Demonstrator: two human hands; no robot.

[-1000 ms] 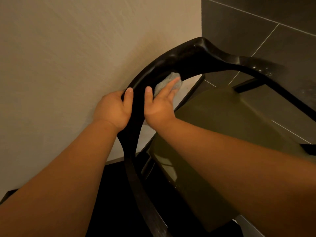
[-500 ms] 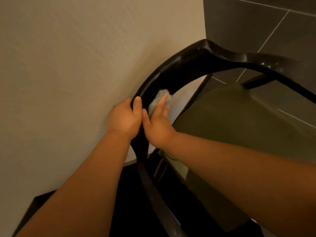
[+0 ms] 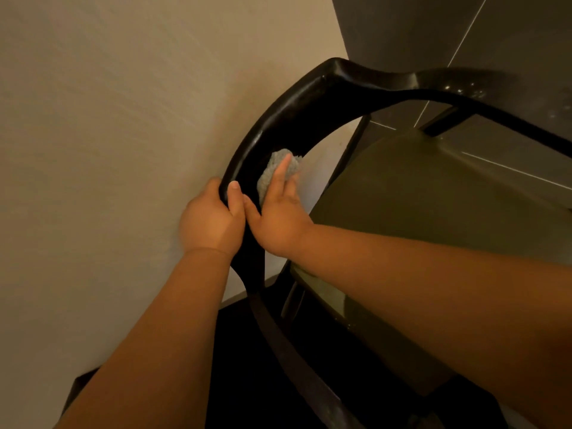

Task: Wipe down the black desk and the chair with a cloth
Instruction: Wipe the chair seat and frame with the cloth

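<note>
Head view: black chair (image 3: 365, 88) stands close to a beige wall (image 3: 108, 119), seen from above and behind. Its curved glossy backrest rail (image 3: 288, 119) sweeps from lower centre up and over to the right edge. Left hand (image 3: 213, 221) grips the backrest rail on its left stretch, thumb (image 3: 235, 196) wrapped over the inner face, the other fingers curled round the outer edge and mostly hidden behind the rail. Right hand (image 3: 278, 218) sits just beside it on the inner side, thumbs nearly touching, fingers (image 3: 283, 168) straight and flat, pressing a grey fluffy cloth (image 3: 269, 171) against the inner face of the rail. The cloth is bunched under the palm and fingers, and its top edge sticks out past the fingertips; it touches the rail and nothing else that shows. Both forearms are bare and reach in from the bottom of the frame. Below the rail lies an olive seat cushion (image 3: 433, 212), partly covered by the right forearm. Thin dark back slats (image 3: 294, 301) drop from the rail to the seat frame. Dark grey floor tiles (image 3: 433, 32) with pale grout lines fill the upper right. A black surface (image 3: 235, 351) lies between the forearms at the bottom; cannot tell if it is the desk.
</note>
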